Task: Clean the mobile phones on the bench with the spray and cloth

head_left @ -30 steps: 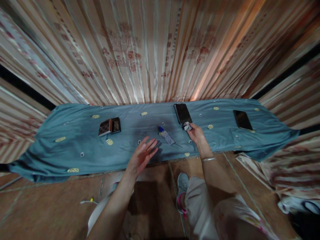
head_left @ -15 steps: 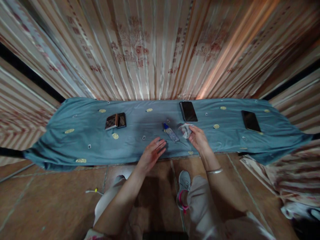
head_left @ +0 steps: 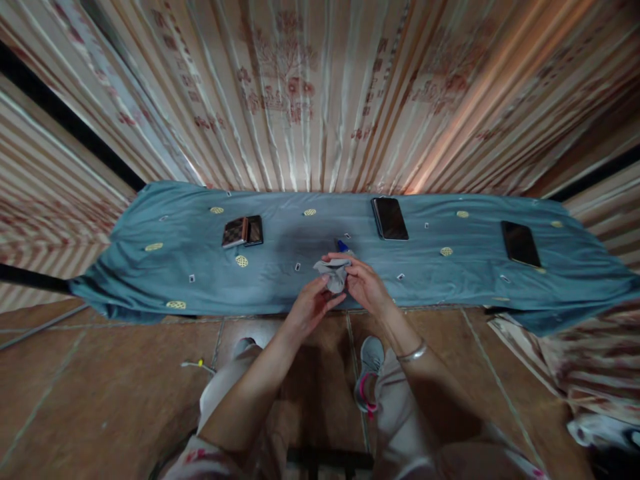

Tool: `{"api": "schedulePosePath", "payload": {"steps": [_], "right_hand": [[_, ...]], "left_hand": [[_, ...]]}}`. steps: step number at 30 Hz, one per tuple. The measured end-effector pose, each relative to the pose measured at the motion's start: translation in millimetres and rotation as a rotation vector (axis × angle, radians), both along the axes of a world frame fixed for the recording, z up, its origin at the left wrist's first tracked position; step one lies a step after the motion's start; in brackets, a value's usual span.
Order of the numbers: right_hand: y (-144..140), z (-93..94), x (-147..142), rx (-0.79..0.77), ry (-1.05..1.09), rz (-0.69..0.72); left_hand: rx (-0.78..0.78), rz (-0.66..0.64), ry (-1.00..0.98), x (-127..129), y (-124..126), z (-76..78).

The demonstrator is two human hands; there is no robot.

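Observation:
A crumpled grey cloth (head_left: pixel 334 275) is held between my two hands, above the near edge of the covered table. My left hand (head_left: pixel 311 305) grips its lower left side, thumb on top. My right hand (head_left: pixel 367 285) pinches its right side, with a silver bracelet on that wrist. Just behind the cloth lies a clear bottle with a blue cap (head_left: pixel 343 246); the hands and cloth hide most of it. Farther back, right of the bottle, is a black tablet-like device (head_left: pixel 391 219).
A blue-green patterned cloth (head_left: pixel 270 287) covers the long table. A checkered, wallet-like item (head_left: pixel 234 232) overlaps a dark flat item (head_left: pixel 255 230) on the left. Another black device (head_left: pixel 521 243) lies at the right. Striped curtains (head_left: pixel 320 100) hang behind. A white cord (head_left: pixel 197 365) lies on the floor.
My right hand has carried the cloth left, and my left hand has come up to take hold of it too. The bottle is now mostly covered. The view has shifted slightly.

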State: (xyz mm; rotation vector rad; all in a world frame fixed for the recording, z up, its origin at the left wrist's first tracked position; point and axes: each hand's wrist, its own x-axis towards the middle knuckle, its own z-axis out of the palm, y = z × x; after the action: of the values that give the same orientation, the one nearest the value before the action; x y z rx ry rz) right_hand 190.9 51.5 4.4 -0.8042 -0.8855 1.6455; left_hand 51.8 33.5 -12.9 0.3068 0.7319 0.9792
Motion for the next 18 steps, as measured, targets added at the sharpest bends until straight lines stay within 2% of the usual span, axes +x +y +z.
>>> {"api": "schedulePosePath", "payload": {"steps": [8, 15, 18], "right_hand": [[1, -3.2, -10, 0.087, -0.157, 0.042], [-3, -2.1, -23, 0.094, -0.150, 0.059], [-4, -4.4, -29, 0.066, -0.094, 0.080]], "left_hand": [[0.031, 0.057, 0.093, -13, 0, -1.7], [-0.010, 0.089, 0.057, -20, 0, 0.4], [0.025, 0.090, 0.084, -20, -1, -1.2]]}}
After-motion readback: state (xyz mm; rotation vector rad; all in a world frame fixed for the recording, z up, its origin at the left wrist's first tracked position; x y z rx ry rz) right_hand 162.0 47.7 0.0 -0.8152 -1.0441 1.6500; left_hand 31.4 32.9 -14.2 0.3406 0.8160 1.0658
